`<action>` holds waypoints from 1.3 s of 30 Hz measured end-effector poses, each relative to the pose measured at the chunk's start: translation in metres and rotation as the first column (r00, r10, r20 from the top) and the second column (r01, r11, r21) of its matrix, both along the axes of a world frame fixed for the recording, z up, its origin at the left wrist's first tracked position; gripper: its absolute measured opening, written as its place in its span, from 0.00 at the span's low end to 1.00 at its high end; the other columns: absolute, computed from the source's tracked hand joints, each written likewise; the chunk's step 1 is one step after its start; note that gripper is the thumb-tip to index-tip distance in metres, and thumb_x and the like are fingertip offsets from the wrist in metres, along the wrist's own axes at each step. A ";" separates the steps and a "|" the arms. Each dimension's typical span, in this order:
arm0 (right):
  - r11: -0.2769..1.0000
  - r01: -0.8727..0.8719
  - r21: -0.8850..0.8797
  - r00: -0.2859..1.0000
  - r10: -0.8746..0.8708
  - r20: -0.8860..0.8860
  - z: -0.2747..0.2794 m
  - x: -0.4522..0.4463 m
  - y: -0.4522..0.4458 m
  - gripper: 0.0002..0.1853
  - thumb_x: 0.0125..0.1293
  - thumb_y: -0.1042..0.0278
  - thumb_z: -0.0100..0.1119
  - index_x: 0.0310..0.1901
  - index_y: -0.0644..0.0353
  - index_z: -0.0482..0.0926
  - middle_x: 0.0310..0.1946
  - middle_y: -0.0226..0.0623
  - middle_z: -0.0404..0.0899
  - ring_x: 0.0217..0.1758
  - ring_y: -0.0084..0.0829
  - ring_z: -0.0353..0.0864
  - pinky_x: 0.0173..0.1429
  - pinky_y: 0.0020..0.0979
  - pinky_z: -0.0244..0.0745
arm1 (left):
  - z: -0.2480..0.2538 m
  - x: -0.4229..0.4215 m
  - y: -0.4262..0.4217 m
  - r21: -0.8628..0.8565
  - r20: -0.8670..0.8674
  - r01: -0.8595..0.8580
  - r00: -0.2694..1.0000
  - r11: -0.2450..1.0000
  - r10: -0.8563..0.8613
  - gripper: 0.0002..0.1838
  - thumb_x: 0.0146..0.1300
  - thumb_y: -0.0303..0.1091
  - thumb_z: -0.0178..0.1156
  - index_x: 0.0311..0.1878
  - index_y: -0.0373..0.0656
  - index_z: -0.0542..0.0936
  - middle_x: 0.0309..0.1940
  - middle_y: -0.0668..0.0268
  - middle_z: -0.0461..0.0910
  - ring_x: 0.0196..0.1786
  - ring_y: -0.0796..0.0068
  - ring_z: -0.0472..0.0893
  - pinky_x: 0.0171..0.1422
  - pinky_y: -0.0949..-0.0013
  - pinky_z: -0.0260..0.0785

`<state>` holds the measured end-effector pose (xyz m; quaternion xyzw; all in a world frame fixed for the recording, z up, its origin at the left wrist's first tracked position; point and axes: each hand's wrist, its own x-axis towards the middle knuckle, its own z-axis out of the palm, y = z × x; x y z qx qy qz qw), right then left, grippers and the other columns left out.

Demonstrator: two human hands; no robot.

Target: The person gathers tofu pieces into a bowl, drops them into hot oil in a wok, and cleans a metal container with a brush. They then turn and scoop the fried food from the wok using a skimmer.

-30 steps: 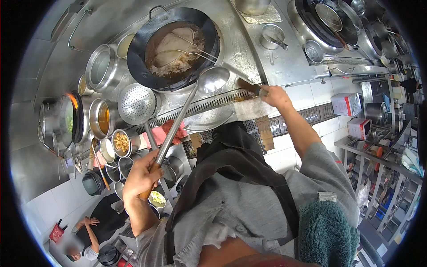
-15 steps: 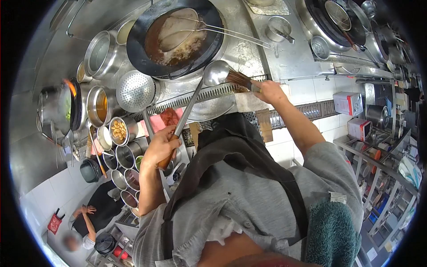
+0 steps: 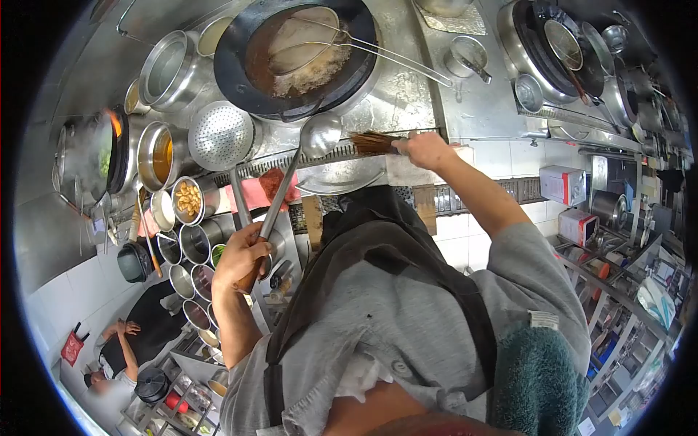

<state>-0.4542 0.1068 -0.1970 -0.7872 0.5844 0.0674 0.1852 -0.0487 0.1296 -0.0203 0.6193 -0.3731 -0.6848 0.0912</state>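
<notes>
My left hand [image 3: 242,254] is closed round the wooden handle of a steel ladle [image 3: 321,136]. The ladle's bowl is at the near rim of the black wok [image 3: 233,69]. A perforated skimmer [image 3: 221,136] lies to its left, its handle reaching down to my left hand; whether I grip that too, I cannot tell. My right hand [image 3: 429,150] is closed on a bamboo wok brush [image 3: 376,143], bristles pointing left, a small gap from the ladle bowl. In the wok, a wire mesh strainer [image 3: 305,43] rests in brown, foamy liquid, its long handle extending right.
Steel pots, one with orange liquid [image 3: 154,156], and a container of nuts [image 3: 187,200] stand left. Several steel containers [image 3: 195,243] sit below them. A small pot [image 3: 467,57] and a second wok station are right. Another person [image 3: 149,327] is at lower left.
The ladle bowl has moved left and slightly toward me. The brush, earlier against the ladle bowl, is now apart from it. The view has shifted slightly.
</notes>
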 end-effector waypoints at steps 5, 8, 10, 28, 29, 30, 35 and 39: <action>0.944 -0.180 0.275 0.919 0.261 -0.296 0.024 -0.045 -0.002 0.19 0.61 0.70 0.50 0.54 0.46 0.76 0.36 0.40 0.81 0.44 0.40 0.82 0.45 0.39 0.77 | -0.023 0.010 -0.007 0.074 -0.068 0.016 0.998 0.997 -0.011 0.30 0.49 0.26 0.57 0.60 0.31 0.68 0.21 0.64 0.72 0.13 0.78 0.69 0.14 0.77 0.57; 0.962 -0.060 0.266 0.946 0.140 -0.292 0.056 -0.069 -0.001 0.17 0.60 0.68 0.51 0.52 0.48 0.77 0.37 0.41 0.82 0.45 0.42 0.81 0.47 0.40 0.77 | -0.035 0.012 -0.014 0.071 -0.228 -0.105 0.966 0.992 0.119 0.26 0.54 0.33 0.53 0.57 0.36 0.71 0.22 0.59 0.73 0.12 0.78 0.67 0.14 0.78 0.57; 0.985 0.078 0.155 0.973 -0.041 -0.225 0.053 -0.072 0.002 0.16 0.59 0.66 0.52 0.50 0.49 0.78 0.37 0.42 0.82 0.45 0.43 0.81 0.49 0.40 0.76 | -0.044 0.016 -0.019 0.116 -0.341 -0.176 0.917 0.978 0.206 0.23 0.55 0.34 0.53 0.55 0.36 0.73 0.23 0.57 0.74 0.13 0.78 0.69 0.14 0.79 0.60; 0.325 0.518 0.792 -0.362 -0.756 0.546 -0.027 0.004 0.077 0.29 0.52 0.66 0.66 0.54 0.72 0.71 0.37 0.41 0.80 0.35 0.30 0.79 0.39 0.31 0.75 | -0.080 -0.070 -0.081 -0.610 -0.236 -0.321 0.946 0.724 0.221 0.15 0.59 0.28 0.64 0.49 0.40 0.76 0.32 0.68 0.76 0.26 0.85 0.73 0.31 0.79 0.66; 0.388 0.401 0.830 -0.406 -0.736 0.541 -0.039 0.013 0.075 0.22 0.53 0.66 0.64 0.47 0.71 0.74 0.36 0.42 0.80 0.32 0.29 0.79 0.34 0.30 0.74 | -0.082 -0.074 -0.084 -0.612 -0.246 -0.314 0.948 0.726 0.203 0.15 0.59 0.28 0.64 0.49 0.40 0.76 0.32 0.68 0.76 0.26 0.85 0.73 0.31 0.79 0.66; 0.312 0.336 0.889 -0.442 -0.781 0.441 -0.047 0.017 0.069 0.19 0.54 0.67 0.63 0.44 0.71 0.74 0.34 0.43 0.80 0.31 0.30 0.78 0.32 0.29 0.74 | -0.082 -0.077 -0.087 -0.677 -0.214 -0.243 0.968 0.695 0.130 0.15 0.58 0.28 0.64 0.49 0.40 0.76 0.34 0.69 0.77 0.30 0.83 0.74 0.36 0.78 0.67; 0.332 0.488 0.808 -0.519 -0.634 0.574 -0.009 0.049 0.104 0.22 0.56 0.64 0.62 0.48 0.70 0.71 0.33 0.43 0.77 0.28 0.32 0.78 0.28 0.28 0.72 | -0.070 -0.084 -0.088 -0.692 -0.273 -0.136 0.959 0.709 -0.082 0.13 0.58 0.26 0.63 0.47 0.41 0.77 0.44 0.70 0.77 0.46 0.82 0.73 0.52 0.74 0.65; 0.287 0.394 0.873 -0.696 -0.527 0.487 0.002 0.030 0.103 0.26 0.54 0.64 0.64 0.52 0.68 0.69 0.30 0.39 0.77 0.28 0.30 0.77 0.28 0.28 0.71 | -0.059 -0.098 -0.091 -0.713 -0.235 -0.083 0.964 0.697 -0.125 0.11 0.60 0.25 0.59 0.47 0.41 0.76 0.44 0.70 0.76 0.47 0.81 0.72 0.53 0.74 0.63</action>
